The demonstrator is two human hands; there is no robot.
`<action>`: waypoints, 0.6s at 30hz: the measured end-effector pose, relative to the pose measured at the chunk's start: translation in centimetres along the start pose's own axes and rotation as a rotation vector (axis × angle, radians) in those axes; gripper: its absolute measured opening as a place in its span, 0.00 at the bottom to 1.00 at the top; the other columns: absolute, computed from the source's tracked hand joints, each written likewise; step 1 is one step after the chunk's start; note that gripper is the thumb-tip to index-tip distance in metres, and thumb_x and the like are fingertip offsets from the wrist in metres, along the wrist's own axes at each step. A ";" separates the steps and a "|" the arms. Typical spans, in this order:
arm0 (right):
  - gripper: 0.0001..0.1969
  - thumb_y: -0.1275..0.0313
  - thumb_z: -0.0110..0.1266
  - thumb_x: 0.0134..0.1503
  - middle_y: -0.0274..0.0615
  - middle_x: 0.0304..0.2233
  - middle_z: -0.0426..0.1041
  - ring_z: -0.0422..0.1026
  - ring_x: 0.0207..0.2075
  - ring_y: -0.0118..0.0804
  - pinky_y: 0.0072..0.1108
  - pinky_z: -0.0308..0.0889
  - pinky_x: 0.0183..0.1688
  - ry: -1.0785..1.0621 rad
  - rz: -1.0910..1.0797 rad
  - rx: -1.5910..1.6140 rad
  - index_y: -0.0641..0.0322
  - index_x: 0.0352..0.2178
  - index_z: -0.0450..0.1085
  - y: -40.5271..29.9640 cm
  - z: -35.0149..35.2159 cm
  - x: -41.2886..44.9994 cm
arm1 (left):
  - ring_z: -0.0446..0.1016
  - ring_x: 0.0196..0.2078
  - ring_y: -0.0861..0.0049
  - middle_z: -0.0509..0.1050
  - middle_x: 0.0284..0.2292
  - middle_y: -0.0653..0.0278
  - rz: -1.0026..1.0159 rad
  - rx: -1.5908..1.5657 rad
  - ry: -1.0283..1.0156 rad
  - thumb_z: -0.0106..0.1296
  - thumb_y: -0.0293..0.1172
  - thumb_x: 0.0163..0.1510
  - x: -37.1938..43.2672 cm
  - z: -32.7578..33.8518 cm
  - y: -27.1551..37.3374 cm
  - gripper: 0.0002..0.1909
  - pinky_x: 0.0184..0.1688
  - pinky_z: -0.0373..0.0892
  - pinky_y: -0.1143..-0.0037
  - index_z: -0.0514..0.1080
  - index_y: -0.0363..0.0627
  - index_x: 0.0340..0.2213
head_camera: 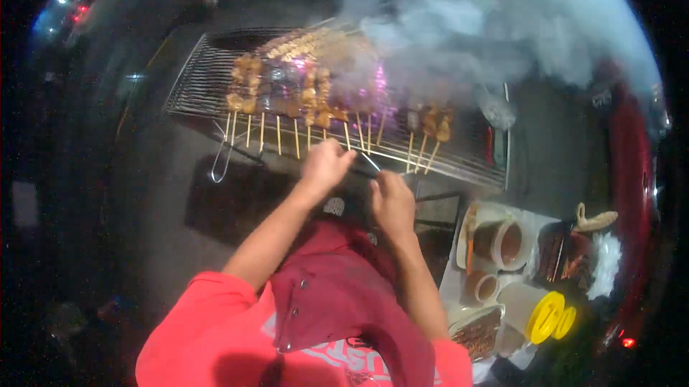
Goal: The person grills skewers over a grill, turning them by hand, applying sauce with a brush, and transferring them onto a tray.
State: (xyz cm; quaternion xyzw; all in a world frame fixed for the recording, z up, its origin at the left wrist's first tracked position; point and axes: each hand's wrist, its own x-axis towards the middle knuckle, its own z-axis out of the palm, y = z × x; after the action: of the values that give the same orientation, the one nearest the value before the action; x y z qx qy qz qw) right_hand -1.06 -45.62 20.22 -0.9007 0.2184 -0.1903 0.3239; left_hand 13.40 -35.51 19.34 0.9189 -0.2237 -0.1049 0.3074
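Note:
Near the front rail of the smoking charcoal grill (344,142), my left hand (325,163) has curled fingers close to the wooden skewer sticks; whether it grips one cannot be told. My right hand (394,198) is closed around a slim metal tool (371,162), whose tip points toward my left hand. Glazed meat skewers (315,99) lie across the grate, their bare sticks hanging over the front edge. Paler skewers (296,48) lie farther back, partly veiled by smoke. Three browned skewers (436,126) sit toward the right.
Thick smoke (430,21) covers the grill's back right. A wire loop handle (219,163) juts out at front left. On the side table (455,258) to my right stand a sauce tub (508,244), a smaller cup (487,287), yellow-lidded containers (543,317) and a tray of skewers (479,333).

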 end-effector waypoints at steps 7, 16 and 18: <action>0.08 0.68 0.49 0.50 0.46 0.29 0.68 0.71 0.30 0.46 0.34 0.68 0.29 -0.078 0.064 -0.416 0.62 0.26 0.66 -3.1 4.5 7.2 | 0.74 0.23 0.64 0.73 0.20 0.50 -0.034 -0.266 -0.095 0.55 0.33 0.45 2.2 1.4 -1.7 0.11 0.27 0.70 0.68 0.71 0.35 0.21; 0.05 0.74 0.51 0.46 0.51 0.30 0.70 0.72 0.31 0.51 0.33 0.68 0.33 -0.157 0.276 -0.408 0.64 0.26 0.67 -3.3 5.9 8.6 | 0.72 0.19 0.78 0.71 0.23 0.61 -0.261 -1.011 -0.414 0.47 0.28 0.55 1.6 -0.3 -4.6 0.08 0.20 0.70 0.80 0.66 0.35 0.34; 0.06 0.74 0.50 0.49 0.55 0.31 0.71 0.71 0.31 0.53 0.31 0.67 0.34 -0.094 0.321 -0.001 0.67 0.27 0.67 -2.6 5.7 8.2 | 0.71 0.19 0.79 0.71 0.23 0.61 -0.217 -1.036 -0.417 0.47 0.28 0.55 1.5 -1.1 -4.8 0.08 0.20 0.69 0.80 0.66 0.35 0.34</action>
State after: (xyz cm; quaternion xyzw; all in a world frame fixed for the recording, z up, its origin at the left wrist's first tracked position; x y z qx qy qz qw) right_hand 9.19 -45.19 19.49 -0.8623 0.3440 -0.0939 0.3595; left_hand 16.74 -32.21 17.20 0.6255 -0.1032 -0.4114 0.6549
